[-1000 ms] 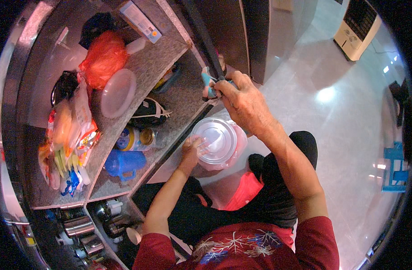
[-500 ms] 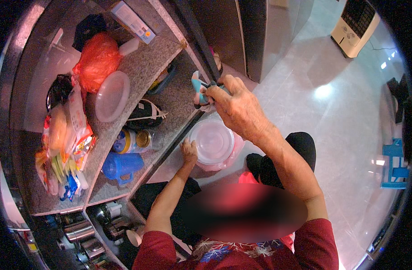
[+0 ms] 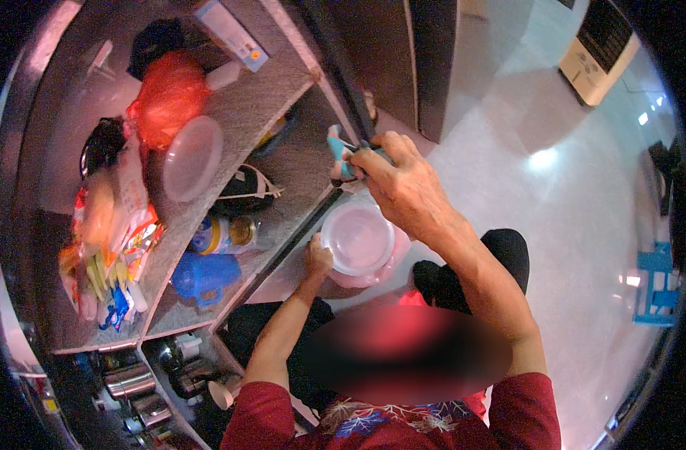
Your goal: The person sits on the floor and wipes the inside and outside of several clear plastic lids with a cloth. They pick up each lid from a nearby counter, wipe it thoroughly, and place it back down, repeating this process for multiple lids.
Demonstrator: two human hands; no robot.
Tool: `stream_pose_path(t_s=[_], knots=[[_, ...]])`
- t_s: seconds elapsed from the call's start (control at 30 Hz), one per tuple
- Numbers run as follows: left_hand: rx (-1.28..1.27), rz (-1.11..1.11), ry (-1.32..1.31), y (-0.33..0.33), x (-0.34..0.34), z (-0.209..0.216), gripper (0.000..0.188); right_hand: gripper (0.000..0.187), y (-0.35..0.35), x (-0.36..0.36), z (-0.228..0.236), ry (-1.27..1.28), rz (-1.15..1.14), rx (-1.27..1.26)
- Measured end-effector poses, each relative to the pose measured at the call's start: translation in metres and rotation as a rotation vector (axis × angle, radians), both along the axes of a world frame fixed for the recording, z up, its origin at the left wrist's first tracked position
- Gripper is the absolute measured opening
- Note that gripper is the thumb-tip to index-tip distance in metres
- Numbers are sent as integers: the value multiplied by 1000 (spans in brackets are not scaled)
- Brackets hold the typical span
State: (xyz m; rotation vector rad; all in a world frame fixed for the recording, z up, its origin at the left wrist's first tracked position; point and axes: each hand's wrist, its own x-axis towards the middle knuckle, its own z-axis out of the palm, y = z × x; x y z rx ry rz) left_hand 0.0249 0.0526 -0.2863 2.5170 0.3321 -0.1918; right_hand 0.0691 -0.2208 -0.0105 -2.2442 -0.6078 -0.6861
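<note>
My left hand (image 3: 320, 255) is closed at the left rim of a round, clear plastic container (image 3: 357, 237) that stands low by the shelf's front edge. Pinkish plastic shows around the container's lower side. Higher up, my right hand (image 3: 403, 176) is closed around a small light-blue and pink item with dark parts (image 3: 338, 156), held beside the cabinet's frame. My fingers cover part of it, so its kind is unclear.
Stone shelves on the left hold a red plastic bag (image 3: 172, 97), a clear round lid (image 3: 193, 159), several packages, a blue jug (image 3: 200, 277) and a tin (image 3: 242, 231). Metal pots (image 3: 129, 382) fill the lower shelves. An air cooler (image 3: 596, 56) and blue stool (image 3: 656, 285) stand at right.
The view has shifted slightly. Both hands keep nearly the same places, the left at the container's rim and the right around the light-blue and pink item.
</note>
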Motion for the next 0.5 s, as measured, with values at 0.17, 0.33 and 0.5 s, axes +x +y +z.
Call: stream_pose_path(t_s=[0.17,0.33,0.5], knots=[[154,19,5,-22,2,35,60,24,1,2,0,-40,17,16],[71,-23,-581,-22,20,118,52,23,12,-1,14,-20,63,37],[325,138,-1051,18,51,223,46,21,16,-4,14,-41,86,33]])
